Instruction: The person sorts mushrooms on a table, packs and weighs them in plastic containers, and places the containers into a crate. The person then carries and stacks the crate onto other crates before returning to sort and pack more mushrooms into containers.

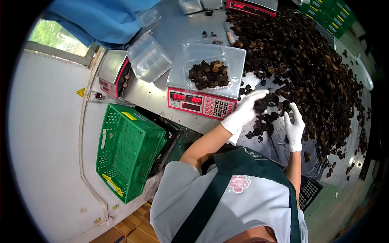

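My left hand (pixel 245 111), in a white glove, reaches over the steel table with its fingers stretched out. Dark dried wood ear mushrooms (pixel 260 104) lie by its fingertips and thumb; I cannot tell whether any piece is gripped. My right hand (pixel 295 128), also gloved in white, is beside the edge of the big mushroom heap (pixel 300 52), its fingers apart and nothing seen in them. Left of my hands, a clear plastic box (pixel 188 83) partly filled with mushrooms (pixel 208 75) rests on a red-fronted digital scale (pixel 202 103) with lit red digits.
Empty clear boxes (pixel 149 58) are stacked left of the scale, near another scale (pixel 111 75). A knife (pixel 229 34) lies behind. A third scale (pixel 251 7) is at the far edge. Green crates stand at lower left (pixel 125 150) and far right (pixel 330 16).
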Action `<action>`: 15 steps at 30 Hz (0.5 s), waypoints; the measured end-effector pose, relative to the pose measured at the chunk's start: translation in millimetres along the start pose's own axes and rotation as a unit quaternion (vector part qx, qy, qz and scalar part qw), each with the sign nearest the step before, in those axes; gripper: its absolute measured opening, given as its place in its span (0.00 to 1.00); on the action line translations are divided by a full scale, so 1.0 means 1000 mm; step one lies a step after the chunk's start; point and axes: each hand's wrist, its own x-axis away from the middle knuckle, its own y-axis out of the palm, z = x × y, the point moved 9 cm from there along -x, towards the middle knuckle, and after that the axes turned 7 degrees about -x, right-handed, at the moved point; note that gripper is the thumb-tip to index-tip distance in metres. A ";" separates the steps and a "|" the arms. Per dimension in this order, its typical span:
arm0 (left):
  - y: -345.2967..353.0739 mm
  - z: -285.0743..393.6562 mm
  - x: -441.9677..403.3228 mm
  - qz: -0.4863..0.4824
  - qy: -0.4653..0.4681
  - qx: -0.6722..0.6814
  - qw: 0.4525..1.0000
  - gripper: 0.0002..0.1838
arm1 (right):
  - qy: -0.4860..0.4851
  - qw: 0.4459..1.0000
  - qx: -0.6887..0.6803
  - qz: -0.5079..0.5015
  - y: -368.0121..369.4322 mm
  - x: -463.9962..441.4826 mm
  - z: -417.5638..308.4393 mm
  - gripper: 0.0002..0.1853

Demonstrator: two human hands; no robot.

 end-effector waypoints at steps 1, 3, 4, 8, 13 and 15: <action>0.002 0.030 0.013 0.027 0.038 -0.008 0.999 0.08 | 0.051 0.998 -0.030 -0.017 0.002 0.002 0.009 0.22; -0.001 0.089 0.038 0.054 0.131 -0.024 0.990 0.07 | 0.048 0.998 -0.043 -0.024 0.006 0.007 0.013 0.22; -0.004 0.119 0.052 0.086 0.204 -0.012 0.975 0.07 | 0.059 0.996 -0.058 -0.031 0.009 0.008 0.016 0.22; -0.048 0.195 0.085 0.206 0.471 -0.371 0.773 0.10 | 0.031 0.998 -0.045 -0.037 0.016 0.011 0.018 0.22; -0.077 0.194 0.076 0.255 0.412 -0.749 0.451 0.15 | 0.024 0.997 -0.027 -0.067 0.027 0.006 0.007 0.18; -0.077 0.195 0.079 0.252 0.371 -0.775 0.445 0.22 | 0.029 0.996 -0.022 -0.085 0.032 0.003 0.002 0.18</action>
